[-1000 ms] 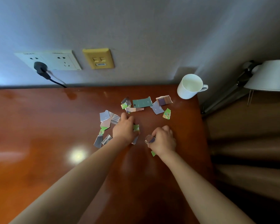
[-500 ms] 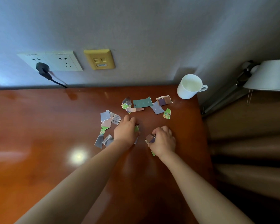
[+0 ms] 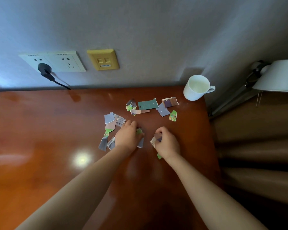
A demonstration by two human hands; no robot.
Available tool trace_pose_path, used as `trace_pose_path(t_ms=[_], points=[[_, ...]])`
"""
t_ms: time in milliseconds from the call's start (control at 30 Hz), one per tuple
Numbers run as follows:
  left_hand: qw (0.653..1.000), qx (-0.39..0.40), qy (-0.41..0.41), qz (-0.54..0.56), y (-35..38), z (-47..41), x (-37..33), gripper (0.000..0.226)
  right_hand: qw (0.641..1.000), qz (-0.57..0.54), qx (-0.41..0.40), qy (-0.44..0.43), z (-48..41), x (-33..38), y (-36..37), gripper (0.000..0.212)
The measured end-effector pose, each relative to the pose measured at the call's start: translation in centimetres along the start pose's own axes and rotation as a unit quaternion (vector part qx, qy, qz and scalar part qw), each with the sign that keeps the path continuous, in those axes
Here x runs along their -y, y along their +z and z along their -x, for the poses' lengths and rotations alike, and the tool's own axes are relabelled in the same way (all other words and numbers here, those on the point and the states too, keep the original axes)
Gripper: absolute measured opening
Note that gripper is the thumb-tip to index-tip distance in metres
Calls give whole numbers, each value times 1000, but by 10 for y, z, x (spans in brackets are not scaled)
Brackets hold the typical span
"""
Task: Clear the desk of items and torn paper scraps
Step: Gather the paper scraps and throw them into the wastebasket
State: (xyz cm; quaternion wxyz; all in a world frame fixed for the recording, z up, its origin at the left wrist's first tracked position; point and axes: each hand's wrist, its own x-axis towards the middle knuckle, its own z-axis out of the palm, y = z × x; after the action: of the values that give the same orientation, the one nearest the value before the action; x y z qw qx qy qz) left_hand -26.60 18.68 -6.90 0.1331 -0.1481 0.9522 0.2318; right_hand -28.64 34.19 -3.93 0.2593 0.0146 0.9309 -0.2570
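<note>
The glossy reddish-brown wooden tabletop (image 3: 40,130) meets the grey wall at the back. Its right edge falls just beyond the white ceramic mug (image 3: 196,87), which stands upright in the back right corner with its handle pointing right. Left of the paper lies a broad stretch of bare wood; on the right there is only a narrow strip before the edge.

The torn paper scraps (image 3: 162,110) lie flat in the right half of the tabletop. Along the back band, the dark green rectangular scrap (image 3: 147,104) has its long axis running left to right, roughly parallel to the wall. A second cluster of grey and striped pieces (image 3: 110,118) runs from back to front just left of the left hand (image 3: 127,137).

That hand is palm down with fingers curled, pinching a small green scrap (image 3: 139,131). The right hand (image 3: 168,144), near it but apart, grips a bundle of scraps (image 3: 155,139) in curled fingers.

On the wall are a white double socket (image 3: 63,61) with a black plug (image 3: 44,68) and a yellow plate (image 3: 103,59). A white lamp shade (image 3: 279,75) hangs beyond the right edge.
</note>
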Motion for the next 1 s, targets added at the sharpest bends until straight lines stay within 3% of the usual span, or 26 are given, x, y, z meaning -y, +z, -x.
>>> trace_pose_path(t_ms=[100,400,733,1000], points=[[999,-19,3,30,-3,3,5,21,997,-68,-19,7,-3,4,2,27],[998,33,-1,57,-4,8,12,37,982,-184,-11,40,-10,27,19,27],[990,12,-29,139,-2,7,18,25,918,-370,66,126,-14,32,21,31],[983,19,-26,182,-4,10,18,26,913,-366,127,131,-14,41,14,30]])
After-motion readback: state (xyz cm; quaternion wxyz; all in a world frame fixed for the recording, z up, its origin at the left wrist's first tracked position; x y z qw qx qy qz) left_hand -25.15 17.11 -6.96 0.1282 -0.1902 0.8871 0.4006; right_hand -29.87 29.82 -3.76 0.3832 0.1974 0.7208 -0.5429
